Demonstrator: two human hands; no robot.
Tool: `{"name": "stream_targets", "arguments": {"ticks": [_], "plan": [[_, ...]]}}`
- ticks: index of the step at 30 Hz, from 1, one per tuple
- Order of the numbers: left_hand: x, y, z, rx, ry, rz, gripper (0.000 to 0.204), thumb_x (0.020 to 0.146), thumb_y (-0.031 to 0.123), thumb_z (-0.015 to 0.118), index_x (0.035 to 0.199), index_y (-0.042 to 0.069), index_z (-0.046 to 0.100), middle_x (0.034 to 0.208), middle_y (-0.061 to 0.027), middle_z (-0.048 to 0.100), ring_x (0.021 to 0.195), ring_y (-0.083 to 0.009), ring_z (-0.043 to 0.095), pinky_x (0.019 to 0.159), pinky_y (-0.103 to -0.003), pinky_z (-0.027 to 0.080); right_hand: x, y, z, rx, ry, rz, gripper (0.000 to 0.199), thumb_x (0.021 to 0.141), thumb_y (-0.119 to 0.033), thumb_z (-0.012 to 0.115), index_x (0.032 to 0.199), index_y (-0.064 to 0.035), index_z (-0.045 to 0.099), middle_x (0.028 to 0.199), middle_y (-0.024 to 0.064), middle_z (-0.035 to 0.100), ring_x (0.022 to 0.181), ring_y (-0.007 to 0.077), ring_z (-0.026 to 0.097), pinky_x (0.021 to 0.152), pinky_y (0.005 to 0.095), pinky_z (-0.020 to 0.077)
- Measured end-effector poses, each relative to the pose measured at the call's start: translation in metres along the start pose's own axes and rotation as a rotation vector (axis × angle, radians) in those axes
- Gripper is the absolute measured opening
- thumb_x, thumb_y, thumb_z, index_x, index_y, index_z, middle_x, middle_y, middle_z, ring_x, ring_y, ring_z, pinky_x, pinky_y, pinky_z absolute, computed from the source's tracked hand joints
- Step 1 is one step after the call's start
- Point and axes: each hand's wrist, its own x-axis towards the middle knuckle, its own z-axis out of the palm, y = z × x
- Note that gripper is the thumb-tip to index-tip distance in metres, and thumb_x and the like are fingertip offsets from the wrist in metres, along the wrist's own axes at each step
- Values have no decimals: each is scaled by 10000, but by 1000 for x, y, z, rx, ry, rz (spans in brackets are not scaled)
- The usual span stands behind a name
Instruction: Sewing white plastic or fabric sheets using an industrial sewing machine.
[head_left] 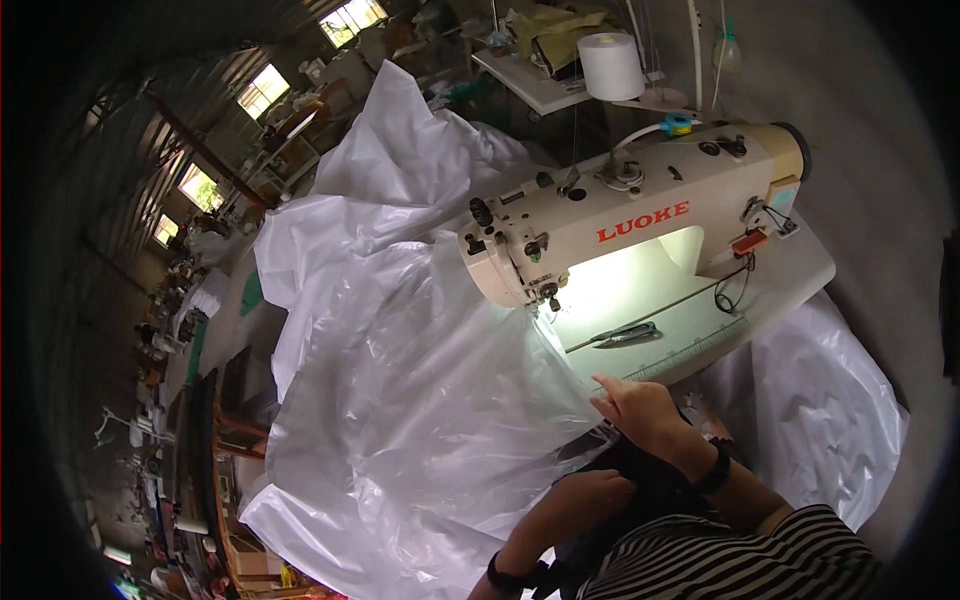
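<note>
A large, glossy white plastic sheet (pixel 400 340) spreads in folds over the left side of the sewing machine (pixel 640 215), and its edge runs under the needle area. At the sheet's right edge, just in front of the machine bed, my right hand (pixel 645 412) is closed, its fingertips against the sheet. My left hand (pixel 598 488) lies lower, close to my body beside the sheet; its fingers are hidden, so its grip does not show. Thread snips (pixel 625 335) rest on the lit machine bed, beyond my right hand.
A white thread cone (pixel 612 66) stands behind the machine. More white sheet (pixel 825 410) hangs at the right, below the bed's edge. A small table (pixel 535 85) with cloth on it is at the back. Cluttered shelving (pixel 235 440) lines the left.
</note>
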Motion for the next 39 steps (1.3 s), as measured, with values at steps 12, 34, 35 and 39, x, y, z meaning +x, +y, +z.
{"name": "stream_targets", "arguments": {"ticks": [12, 34, 35, 39], "plan": [[-107, -148, -81, 724, 963, -352, 584, 949, 174, 647, 1490, 86, 446, 1501, -148, 479, 1416, -358, 400, 1161, -508, 318, 10, -5, 26, -124, 35, -79, 370, 890, -63, 602, 1258, -35, 575, 730, 89, 702, 672, 254, 728, 529, 350, 552], [-64, -126, -68, 711, 798, -263, 482, 903, 159, 691, 1361, 49, 589, 1458, -162, 542, 1330, -346, 510, 1102, -441, 366, 17, -9, 31, -296, 10, -46, 527, 897, -130, 613, 1412, -56, 530, 692, 85, 687, 591, 267, 698, 518, 380, 543], [-65, -126, -72, 730, 811, -241, 457, 901, 147, 689, 1338, 45, 604, 1435, -166, 560, 1314, -350, 524, 1093, -441, 382, 16, -8, 31, -295, -18, -42, 538, 897, -123, 608, 1423, -56, 517, 686, 87, 685, 584, 268, 695, 514, 382, 541], [-42, -105, -65, 561, 924, -123, 365, 849, 85, 727, 1207, 46, 670, 1281, -151, 660, 1164, -368, 623, 1017, -450, 476, 16, -6, 31, -241, -31, -18, 588, 914, -111, 581, 1477, -38, 426, 684, 109, 688, 580, 276, 692, 530, 396, 548]]}}
